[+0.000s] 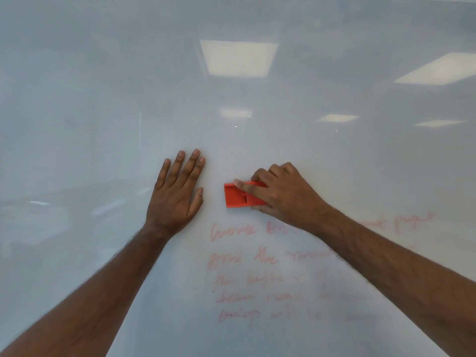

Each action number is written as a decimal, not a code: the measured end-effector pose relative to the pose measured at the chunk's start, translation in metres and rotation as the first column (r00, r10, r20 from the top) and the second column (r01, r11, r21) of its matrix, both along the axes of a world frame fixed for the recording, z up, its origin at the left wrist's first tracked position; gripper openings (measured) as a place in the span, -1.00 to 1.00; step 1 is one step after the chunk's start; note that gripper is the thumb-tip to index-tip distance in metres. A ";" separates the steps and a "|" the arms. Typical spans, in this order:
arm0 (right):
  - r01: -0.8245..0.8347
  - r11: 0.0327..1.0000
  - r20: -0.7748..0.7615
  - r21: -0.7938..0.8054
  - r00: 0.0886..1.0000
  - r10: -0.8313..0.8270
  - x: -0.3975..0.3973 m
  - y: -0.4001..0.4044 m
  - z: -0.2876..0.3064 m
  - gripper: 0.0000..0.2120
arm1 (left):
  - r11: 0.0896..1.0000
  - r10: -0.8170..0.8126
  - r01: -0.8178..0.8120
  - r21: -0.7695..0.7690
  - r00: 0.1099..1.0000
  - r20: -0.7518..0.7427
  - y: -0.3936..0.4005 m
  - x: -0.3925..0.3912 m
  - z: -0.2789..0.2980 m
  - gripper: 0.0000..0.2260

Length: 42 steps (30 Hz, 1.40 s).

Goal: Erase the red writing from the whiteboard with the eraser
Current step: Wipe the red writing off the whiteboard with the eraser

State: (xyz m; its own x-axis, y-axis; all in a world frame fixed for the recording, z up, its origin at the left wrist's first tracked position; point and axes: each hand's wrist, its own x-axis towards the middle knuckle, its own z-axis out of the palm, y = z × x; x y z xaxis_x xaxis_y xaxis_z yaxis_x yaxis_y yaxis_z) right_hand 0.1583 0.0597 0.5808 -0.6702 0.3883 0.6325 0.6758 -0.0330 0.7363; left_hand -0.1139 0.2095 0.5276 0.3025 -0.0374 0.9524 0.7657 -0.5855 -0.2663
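Right hand: your right hand (283, 194) is wrapped around the eraser (238, 195), fingers over the top edge, thumb underneath, pressing it flat on the whiteboard (103, 86).

Left hand: your left hand (176, 194) is spread flat on the board with nothing in it, just left of the eraser with a small gap between them. Looks like it's only bracing you.

Eraser axis: the long side runs roughly left-right, bare end poking out toward your left hand. Handy, since that lines up with the way the lines of text run.

Where the writing is: the red writing (244, 279) sits below the eraser, toward you, and stretches off to the right. About five lines of it, top one just under your right hand. Your right forearm covers the middle of the upper lines, so I can't tell what's under there.

The bit that matters: eraser is above the text, not on it, so I'd say the next move is down the board toward you. Right hand is the nearer one and it's already got the tool, so no need to swap.

Progress guess: the lower right of the text looks smudgy and faint, the left ends are still readable. Most of the job is still to do, I reckon.

Watch out: dragging your forearm across the ink could smear it.
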 end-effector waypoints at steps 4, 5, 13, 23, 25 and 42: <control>-0.008 1.000 -0.073 -0.016 0.997 0.007 -0.020 0.011 -0.008 -0.32 | 1.000 -0.024 0.024 0.006 1.000 -0.001 0.000 0.000 0.001 -0.45; -0.016 1.000 -0.078 -0.024 0.997 0.014 -0.026 0.014 -0.013 -0.31 | 0.999 -0.036 0.036 0.002 0.999 -0.004 0.000 -0.001 0.001 -0.46; -0.113 0.975 0.069 -0.194 0.989 0.128 -0.050 0.029 -0.088 -0.43 | 1.000 -0.019 0.019 -0.002 0.999 -0.029 0.001 -0.008 -0.002 -0.48; -0.115 0.980 0.200 -0.165 0.969 0.147 0.000 0.007 -0.059 -0.55 | 1.000 -0.007 0.008 0.012 1.000 -0.021 0.002 -0.007 -0.005 -0.48; -0.119 0.986 0.143 -0.115 0.981 0.135 0.009 0.001 -0.033 -0.52 | 1.000 -0.006 0.006 0.015 1.000 -0.016 0.003 -0.007 -0.006 -0.48; -0.059 0.993 0.046 -0.106 0.997 0.064 0.018 -0.004 -0.064 -0.43 | 1.000 -0.007 0.007 -0.012 1.000 -0.013 0.002 -0.007 -0.009 -0.44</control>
